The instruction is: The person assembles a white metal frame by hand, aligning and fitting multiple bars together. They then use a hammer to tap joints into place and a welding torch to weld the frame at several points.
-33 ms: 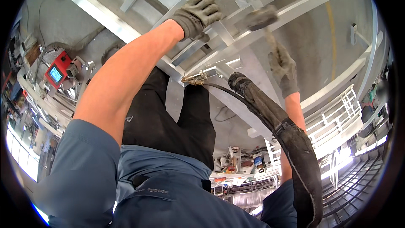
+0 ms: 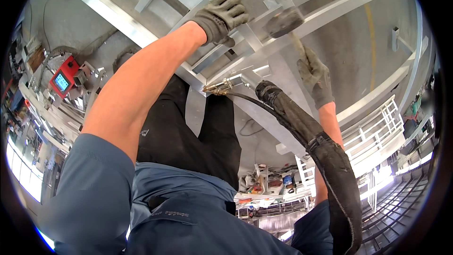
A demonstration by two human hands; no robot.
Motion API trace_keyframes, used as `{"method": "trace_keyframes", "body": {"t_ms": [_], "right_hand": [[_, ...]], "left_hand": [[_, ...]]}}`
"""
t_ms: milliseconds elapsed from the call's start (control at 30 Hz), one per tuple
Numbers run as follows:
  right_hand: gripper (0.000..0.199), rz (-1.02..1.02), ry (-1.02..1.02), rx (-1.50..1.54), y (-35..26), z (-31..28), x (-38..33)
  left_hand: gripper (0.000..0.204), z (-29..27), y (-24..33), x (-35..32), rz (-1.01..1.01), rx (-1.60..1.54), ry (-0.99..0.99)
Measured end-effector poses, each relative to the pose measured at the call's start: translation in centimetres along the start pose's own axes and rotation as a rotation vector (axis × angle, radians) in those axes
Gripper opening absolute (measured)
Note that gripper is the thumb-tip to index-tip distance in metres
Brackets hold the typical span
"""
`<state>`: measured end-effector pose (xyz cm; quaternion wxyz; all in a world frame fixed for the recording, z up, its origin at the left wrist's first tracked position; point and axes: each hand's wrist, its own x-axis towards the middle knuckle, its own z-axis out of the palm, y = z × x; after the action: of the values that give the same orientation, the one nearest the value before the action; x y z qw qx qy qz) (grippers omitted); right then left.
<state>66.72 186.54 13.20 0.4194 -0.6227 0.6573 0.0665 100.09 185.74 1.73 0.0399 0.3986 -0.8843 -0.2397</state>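
A grey work glove covers my left hand [image 2: 221,18], which lies over the bars of a silver metal frame [image 2: 330,16]. Its fingers are stretched out and its thumb is apart. My right hand [image 2: 315,78], also gloved, is closed around the wooden handle of a mallet [image 2: 285,22]. The mallet's dark, blocky head is over the frame's long bar, to the right of my left hand; whether it touches the bar I cannot tell. Nearer to me, a welding torch [image 2: 225,85] rests at the frame's near corner, held by neither hand.
A thick black-sleeved cable [image 2: 302,123] runs from the torch past my right forearm. On the left stands a red machine with a lit screen [image 2: 62,82]. White metal racks [image 2: 373,127] are at the right. Tools and parts clutter a bench [image 2: 273,184] behind me.
The mallet head has shifted left and slightly nearer to me, over the long bar. My right hand has tilted a little with it; my left hand stays almost still.
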Motion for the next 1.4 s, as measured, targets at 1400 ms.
{"method": "trace_keyframes", "body": {"t_ms": [1400], "right_hand": [[0.041,0.123,-0.179,0.14,1.0,2.2,-0.8]], "left_hand": [[0.076,0.6,0.7,-0.7,-0.073,0.053,-0.018]]}}
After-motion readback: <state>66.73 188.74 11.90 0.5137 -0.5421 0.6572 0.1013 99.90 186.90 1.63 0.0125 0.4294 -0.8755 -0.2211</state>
